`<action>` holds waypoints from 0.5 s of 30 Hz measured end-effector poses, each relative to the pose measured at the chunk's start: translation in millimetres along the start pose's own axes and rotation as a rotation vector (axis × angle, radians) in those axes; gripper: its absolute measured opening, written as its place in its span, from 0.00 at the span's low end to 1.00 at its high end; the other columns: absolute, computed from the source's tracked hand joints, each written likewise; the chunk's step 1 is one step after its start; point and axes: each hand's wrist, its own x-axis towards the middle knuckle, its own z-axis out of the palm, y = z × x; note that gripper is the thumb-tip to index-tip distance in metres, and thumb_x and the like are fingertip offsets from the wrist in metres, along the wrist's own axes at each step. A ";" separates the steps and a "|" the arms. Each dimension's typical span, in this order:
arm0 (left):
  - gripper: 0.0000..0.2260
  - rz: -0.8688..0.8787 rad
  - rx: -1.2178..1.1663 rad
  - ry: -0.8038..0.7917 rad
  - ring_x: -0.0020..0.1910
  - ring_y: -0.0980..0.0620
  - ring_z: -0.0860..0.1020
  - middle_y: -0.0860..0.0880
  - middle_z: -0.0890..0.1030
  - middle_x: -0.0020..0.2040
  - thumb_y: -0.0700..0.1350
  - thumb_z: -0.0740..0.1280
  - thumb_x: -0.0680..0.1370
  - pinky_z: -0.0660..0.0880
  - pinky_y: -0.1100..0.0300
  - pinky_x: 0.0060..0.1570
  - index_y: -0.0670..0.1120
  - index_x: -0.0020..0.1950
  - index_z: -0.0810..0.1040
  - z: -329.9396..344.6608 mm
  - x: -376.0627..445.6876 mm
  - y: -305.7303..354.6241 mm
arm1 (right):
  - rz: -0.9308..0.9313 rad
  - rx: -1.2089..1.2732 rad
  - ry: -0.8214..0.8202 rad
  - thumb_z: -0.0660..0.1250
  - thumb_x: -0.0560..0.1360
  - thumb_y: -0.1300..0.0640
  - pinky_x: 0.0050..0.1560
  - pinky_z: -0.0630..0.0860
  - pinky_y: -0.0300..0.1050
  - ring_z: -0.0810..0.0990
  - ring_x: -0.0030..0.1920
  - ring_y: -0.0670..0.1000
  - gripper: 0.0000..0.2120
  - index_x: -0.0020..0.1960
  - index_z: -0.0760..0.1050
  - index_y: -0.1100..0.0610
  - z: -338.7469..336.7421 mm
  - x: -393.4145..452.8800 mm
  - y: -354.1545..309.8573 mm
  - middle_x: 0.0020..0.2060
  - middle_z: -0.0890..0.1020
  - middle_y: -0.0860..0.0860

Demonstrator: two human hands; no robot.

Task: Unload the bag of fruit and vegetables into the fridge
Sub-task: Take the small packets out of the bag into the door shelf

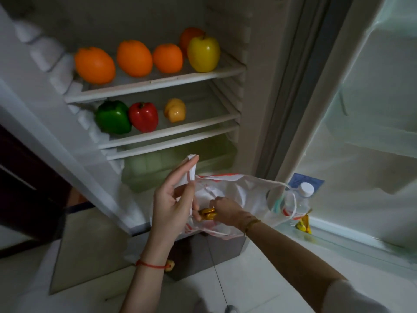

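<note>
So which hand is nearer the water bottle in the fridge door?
Right. The right hand is inside the plastic bag, gripping a yellow item, just left of the water bottle. The left hand holds the bag's far handle, farther left.

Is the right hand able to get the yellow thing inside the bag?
Probably yes. The left hand holds the bag open by its handle, and the right hand is already inside, touching the yellow thing. Nothing blocks it.
</note>
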 end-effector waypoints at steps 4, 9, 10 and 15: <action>0.21 -0.013 -0.010 0.033 0.22 0.49 0.71 0.28 0.78 0.45 0.33 0.62 0.80 0.74 0.55 0.24 0.52 0.68 0.76 -5.7 4.0 -1.7 | -0.016 -0.052 -0.025 0.68 0.75 0.46 0.59 0.73 0.46 0.76 0.58 0.55 0.20 0.63 0.74 0.55 22.4 24.9 12.1 0.59 0.78 0.55; 0.22 -0.030 -0.015 0.020 0.23 0.46 0.72 0.19 0.70 0.55 0.33 0.61 0.80 0.75 0.49 0.28 0.54 0.68 0.76 -12.1 10.5 -4.4 | -0.144 -0.089 -0.064 0.60 0.81 0.58 0.45 0.70 0.22 0.73 0.49 0.33 0.19 0.70 0.69 0.63 40.9 50.7 19.4 0.67 0.73 0.58; 0.22 -0.032 -0.014 0.016 0.23 0.45 0.73 0.19 0.70 0.55 0.34 0.61 0.80 0.75 0.48 0.29 0.54 0.69 0.76 -13.1 11.7 -5.3 | -0.135 -0.059 -0.076 0.61 0.80 0.58 0.49 0.72 0.26 0.74 0.52 0.36 0.19 0.70 0.69 0.63 44.1 51.9 19.8 0.66 0.73 0.59; 0.21 -0.041 0.001 0.012 0.23 0.45 0.73 0.18 0.70 0.55 0.35 0.61 0.80 0.76 0.45 0.28 0.53 0.69 0.75 -16.4 17.9 -9.7 | -0.156 -0.090 -0.160 0.75 0.63 0.38 0.38 0.80 0.40 0.85 0.45 0.52 0.28 0.58 0.80 0.51 70.0 63.5 30.1 0.51 0.83 0.54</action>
